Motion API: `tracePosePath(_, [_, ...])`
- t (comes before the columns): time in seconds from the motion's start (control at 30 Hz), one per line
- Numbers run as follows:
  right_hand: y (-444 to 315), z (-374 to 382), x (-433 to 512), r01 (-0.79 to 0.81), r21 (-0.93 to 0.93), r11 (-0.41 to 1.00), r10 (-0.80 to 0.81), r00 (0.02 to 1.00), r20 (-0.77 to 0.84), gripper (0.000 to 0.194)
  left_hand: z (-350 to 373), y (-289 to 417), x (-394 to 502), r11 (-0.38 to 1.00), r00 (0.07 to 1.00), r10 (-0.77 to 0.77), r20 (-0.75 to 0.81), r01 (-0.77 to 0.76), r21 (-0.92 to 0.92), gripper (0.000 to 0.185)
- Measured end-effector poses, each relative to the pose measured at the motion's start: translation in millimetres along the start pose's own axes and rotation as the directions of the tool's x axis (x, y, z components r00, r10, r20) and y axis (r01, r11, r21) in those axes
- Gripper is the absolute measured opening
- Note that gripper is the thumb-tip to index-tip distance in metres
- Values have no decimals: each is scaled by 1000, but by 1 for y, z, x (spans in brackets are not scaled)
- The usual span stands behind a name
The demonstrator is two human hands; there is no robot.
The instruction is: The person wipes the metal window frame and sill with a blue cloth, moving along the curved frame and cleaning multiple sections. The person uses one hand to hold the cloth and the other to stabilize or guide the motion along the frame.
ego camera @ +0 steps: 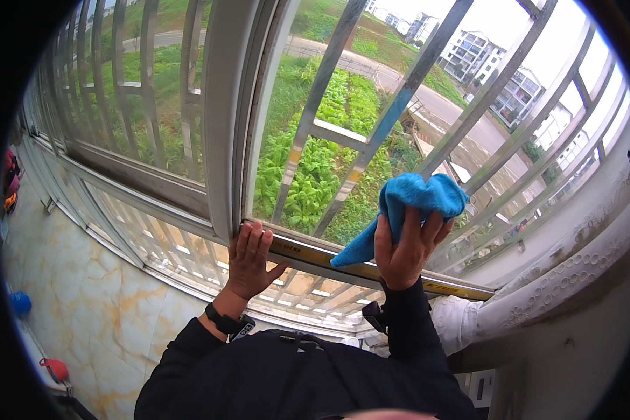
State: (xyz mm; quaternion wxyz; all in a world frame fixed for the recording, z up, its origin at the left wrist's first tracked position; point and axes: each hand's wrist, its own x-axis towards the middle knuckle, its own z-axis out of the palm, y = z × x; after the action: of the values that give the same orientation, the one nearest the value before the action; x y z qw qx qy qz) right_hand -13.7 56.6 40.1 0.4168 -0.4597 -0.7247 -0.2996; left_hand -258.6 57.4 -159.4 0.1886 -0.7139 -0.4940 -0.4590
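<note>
A bunched blue cloth [420, 197] is in my right hand [407, 249], pressed against the lower part of the window pane [320, 184]; one corner of it hangs down over the bottom frame rail [315, 253]. My left hand [251, 260] lies with its fingers spread on the same rail, close to the upright window frame [241, 131], and holds nothing. Both wrists carry dark straps with small devices. Yellow tape bearing writing runs along the rail. Metal security bars stand outside the glass.
A white patterned curtain [551, 294] is gathered at the right, beside the rail's end. Another window panel [142, 105] stands at the left. Below it are a marbled tile floor [100, 304], a red item [54, 369] and a blue item [20, 303].
</note>
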Motion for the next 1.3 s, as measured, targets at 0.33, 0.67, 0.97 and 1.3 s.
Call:
tracePosePath(0.33, [-47,57,-9,462,93,882,-464,886,1,29,-12,-1,6,997,997,61,-38,-59,51,84])
tracePosePath(0.67, [87,-26,-15,-235,-146,961,158,900,-405,63,-37,25,21,995,999,-42,-3,41,-90,74])
tracePosePath(0.97, [-23,28,32,142,-83,986,-154,976,-155,42,-4,30,23,998,997,60,-47,-59,36,69])
tracePosePath(1.3, [-34,56,-33,528,118,841,-535,844,39,28,2,18,8,990,990,121,-76,-115,76,66])
